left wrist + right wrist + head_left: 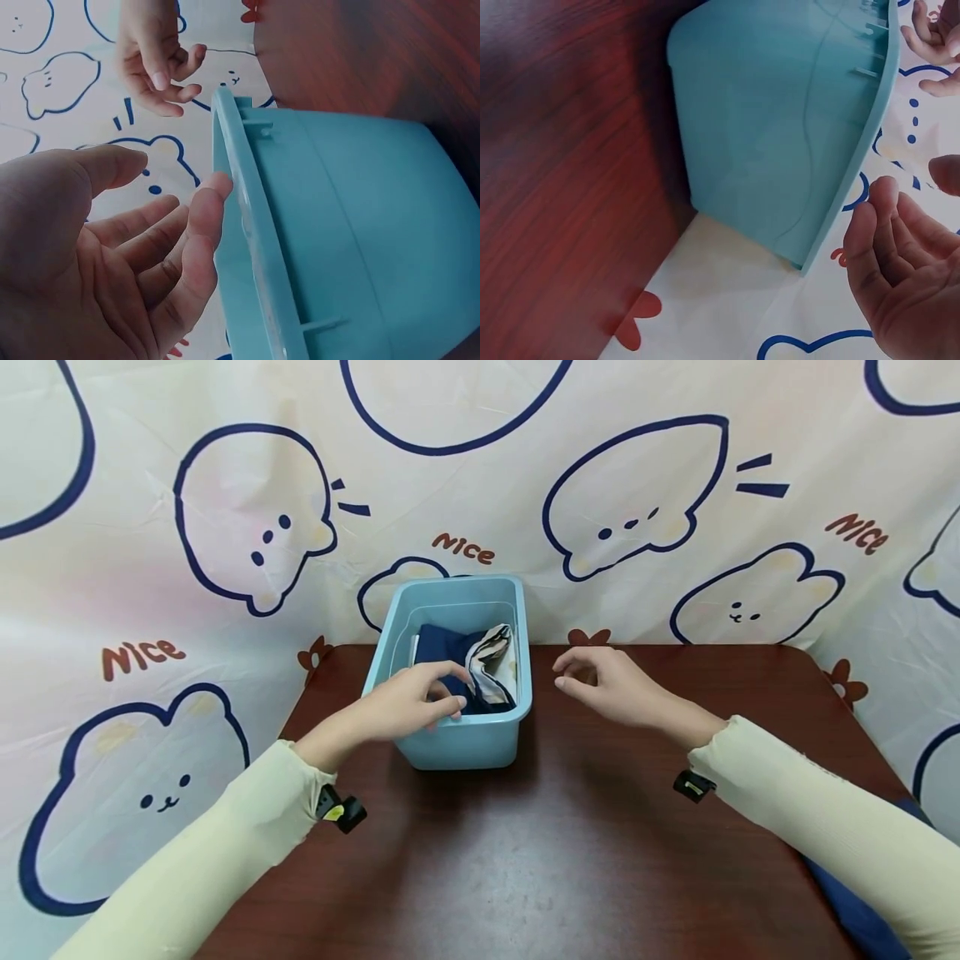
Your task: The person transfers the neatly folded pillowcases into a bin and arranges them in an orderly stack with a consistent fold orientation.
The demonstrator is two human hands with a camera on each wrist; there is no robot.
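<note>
A light blue plastic bin (pixel 459 745) stands at the back of the table. Folded dark blue cloth (pixel 442 646) lies inside it, beside a white piece of fabric with dark edging (pixel 495 668). Above the bin's near left rim hovers my left hand (pixel 408 700), fingers loosely bent and holding nothing; in the left wrist view its fingertips are close to the rim, and contact is hard to tell. My right hand (pixel 611 683) hangs in the air to the right of the bin, apart from it, its fingers relaxed around nothing. Part of the bin's contents is hidden behind my left hand.
The dark red-brown table (pixel 480 877) reaches back to a white curtain (pixel 465 485) printed with cartoon animals, which also runs along both sides. Some blue cloth (pixel 855 902) shows at the table's right edge, partly under my right sleeve. Each wrist carries a small black camera.
</note>
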